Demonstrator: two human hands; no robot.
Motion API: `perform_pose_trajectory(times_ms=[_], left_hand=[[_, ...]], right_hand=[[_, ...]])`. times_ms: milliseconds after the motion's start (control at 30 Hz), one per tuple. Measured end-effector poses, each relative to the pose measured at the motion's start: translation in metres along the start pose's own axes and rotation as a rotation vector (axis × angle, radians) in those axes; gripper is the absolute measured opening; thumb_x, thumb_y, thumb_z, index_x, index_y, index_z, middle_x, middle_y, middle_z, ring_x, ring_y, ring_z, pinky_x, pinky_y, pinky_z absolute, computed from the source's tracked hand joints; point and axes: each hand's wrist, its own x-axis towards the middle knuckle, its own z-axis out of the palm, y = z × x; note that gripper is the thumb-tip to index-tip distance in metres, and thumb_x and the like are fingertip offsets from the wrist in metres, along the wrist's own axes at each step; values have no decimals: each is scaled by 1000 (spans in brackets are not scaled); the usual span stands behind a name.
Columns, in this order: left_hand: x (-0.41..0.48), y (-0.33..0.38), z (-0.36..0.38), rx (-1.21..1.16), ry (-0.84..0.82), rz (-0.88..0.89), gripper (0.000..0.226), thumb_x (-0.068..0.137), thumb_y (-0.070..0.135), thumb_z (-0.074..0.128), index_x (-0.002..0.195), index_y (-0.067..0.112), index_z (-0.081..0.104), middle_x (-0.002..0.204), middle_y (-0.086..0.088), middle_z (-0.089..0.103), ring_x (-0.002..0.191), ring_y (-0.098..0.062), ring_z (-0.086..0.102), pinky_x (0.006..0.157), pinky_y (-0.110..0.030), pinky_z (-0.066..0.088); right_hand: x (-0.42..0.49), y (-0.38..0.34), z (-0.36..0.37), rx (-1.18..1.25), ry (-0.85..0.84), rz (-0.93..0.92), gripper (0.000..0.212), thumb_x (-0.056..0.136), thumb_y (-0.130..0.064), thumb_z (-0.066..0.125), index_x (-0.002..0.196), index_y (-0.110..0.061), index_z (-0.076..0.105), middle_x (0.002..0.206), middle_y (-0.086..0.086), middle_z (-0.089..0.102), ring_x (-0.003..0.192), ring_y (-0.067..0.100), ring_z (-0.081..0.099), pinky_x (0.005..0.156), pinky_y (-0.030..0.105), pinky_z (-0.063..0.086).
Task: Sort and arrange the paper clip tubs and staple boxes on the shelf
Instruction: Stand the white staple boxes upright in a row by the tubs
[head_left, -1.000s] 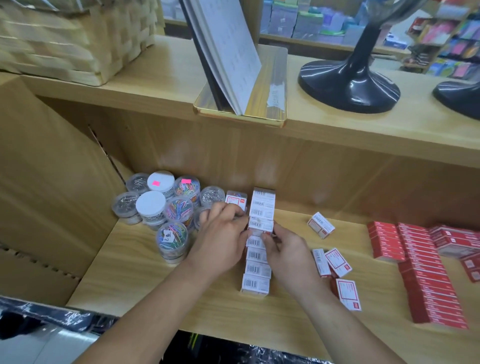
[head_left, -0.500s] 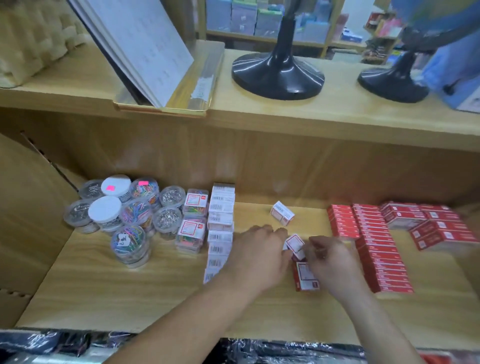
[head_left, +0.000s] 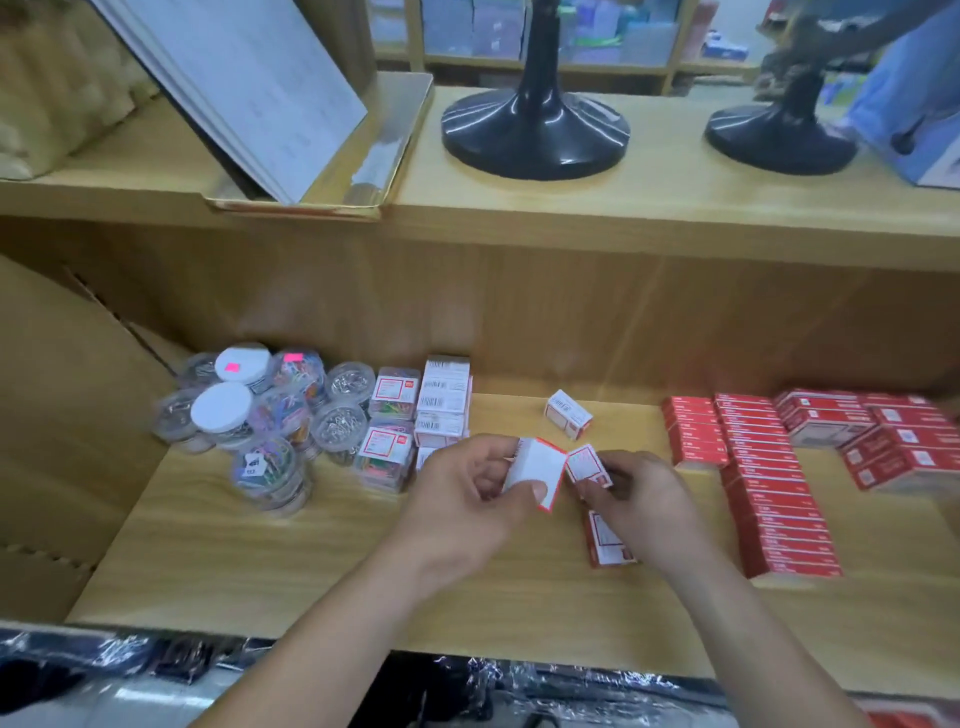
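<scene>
Lifted staple boxes (head_left: 535, 470), print blurred: left hand (head_left: 465, 491) grip clamps one, right hand (head_left: 644, 499) another.

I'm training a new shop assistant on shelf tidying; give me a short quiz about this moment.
1. True or false: the left hand holds a white box and the right hand holds a second box.
2. The round paper clip tubs stand at which part of the lower shelf? A left end; B right end; C middle.
3. How many black stand bases are on the upper shelf?
Key: 1 true; 2 A; 3 two.
</scene>
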Motion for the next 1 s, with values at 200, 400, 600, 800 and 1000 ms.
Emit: perform_pose_trajectory(times_ms=[200,400,600,800,1000], left_hand=[[-22,-5,-42,-72,57,-11,21,96,12,69,114,23,72,92,-4,76,72,-18,73,55,-26,51],[-34,-17,-77,-212,163,23,33,82,-8,77,105,16,74,96,-1,76,70,-17,65,59,-21,51],[-34,-28,-83,-366,234,67,44,68,-30,74,100,1,75,126,-8,64,100,-14,74,85,-21,57],[-33,-32,-87,-434,243,88,39,70,-17,80,104,1,76,129,-7,66,107,-15,72,87,-20,55],[-32,-30,-92,-498,189,-26,79,70,-24,77,133,21,59,120,-2,72,106,-16,73,83,-24,58]], right_hand=[[-6,-42,0,274,-2,44,22,85,-19,77,106,-25,74,86,-2,73,77,15,70,80,36,57],[-30,-98,-4,718,-150,42,17,87,-5,75,102,-14,77,102,14,73,77,19,71,75,37,63],[-41,-123,28,852,-148,69,16,87,1,72,102,-6,73,101,20,68,79,19,74,68,34,62],[-41,-131,38,896,-122,64,19,85,3,74,102,-5,73,90,9,68,76,15,74,68,31,61],[-40,-131,39,874,-106,49,23,84,1,75,106,-8,72,82,-5,71,78,20,74,72,35,62]])
